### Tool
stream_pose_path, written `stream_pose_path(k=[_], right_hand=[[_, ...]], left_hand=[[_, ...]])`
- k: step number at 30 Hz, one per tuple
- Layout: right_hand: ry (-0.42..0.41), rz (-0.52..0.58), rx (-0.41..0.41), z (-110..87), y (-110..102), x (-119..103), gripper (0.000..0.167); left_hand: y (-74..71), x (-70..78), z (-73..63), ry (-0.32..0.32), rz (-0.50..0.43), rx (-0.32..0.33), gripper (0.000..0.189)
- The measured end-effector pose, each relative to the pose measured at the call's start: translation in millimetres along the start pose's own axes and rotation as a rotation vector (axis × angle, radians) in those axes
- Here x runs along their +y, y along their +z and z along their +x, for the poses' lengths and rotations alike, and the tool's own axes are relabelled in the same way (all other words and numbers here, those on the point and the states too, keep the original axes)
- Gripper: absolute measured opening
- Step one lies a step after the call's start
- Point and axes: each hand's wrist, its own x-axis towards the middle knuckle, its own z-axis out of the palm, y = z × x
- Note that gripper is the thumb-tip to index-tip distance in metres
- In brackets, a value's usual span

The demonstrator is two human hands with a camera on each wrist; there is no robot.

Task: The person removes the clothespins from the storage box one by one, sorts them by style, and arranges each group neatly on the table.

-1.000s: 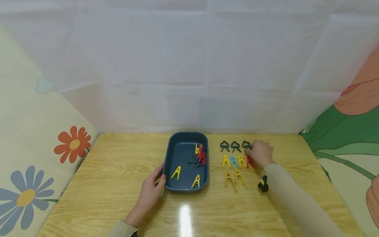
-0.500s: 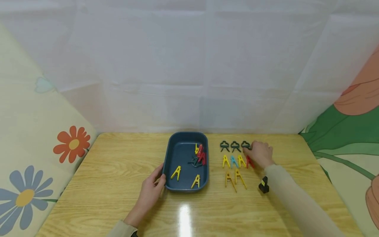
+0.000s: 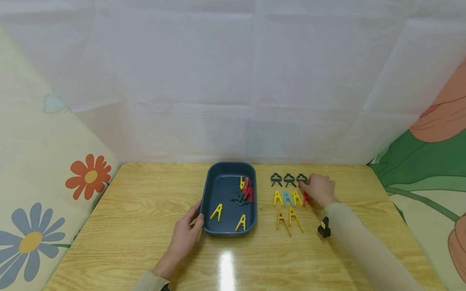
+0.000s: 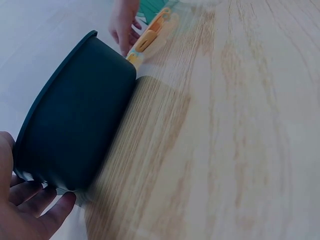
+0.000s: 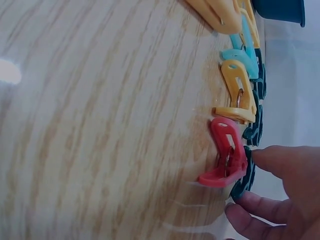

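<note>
Tray: dark blue. Clips: red, yellow, light blue, dark green, ochre. Surface: yellowish wood grain. Backdrop sheet: greyish white. Side panels: cream, flower-printed. Sleeves: beige.

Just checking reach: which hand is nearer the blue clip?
Right. The right hand is to the right of the blue clip, pinching the rightmost dark clip. The left hand is farther off, to the left, at the tray's near left corner.
</note>
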Motion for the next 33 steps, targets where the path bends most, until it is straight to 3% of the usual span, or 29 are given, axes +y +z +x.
stream_pose_path(k=[7,13,20,33], right_hand=[[0.003,0.005,-0.019,0.6,-0.2,-0.1,0.050],[-0.028,0.024,0.019,3.4,-2.0,3.6,0.053],[-0.106,0.011,0.083,5.2,-14.8,0.6,0.035],[-0.238,0.045,0.079,-8.2,-44.2,-48.2,0.029]], left_hand=[[-0.6,1.9,-0.9,-0.015,-0.006,-0.008,0.047],[-0.6,2.7,-0.6,-0.005,-0.018,-0.010,0.047],[-0.8,3.5,-0.2,0.001,-0.035,-0.009,0.046],[-0.4,1.7,0.3,0.014,-0.014,0.001,0.046]])
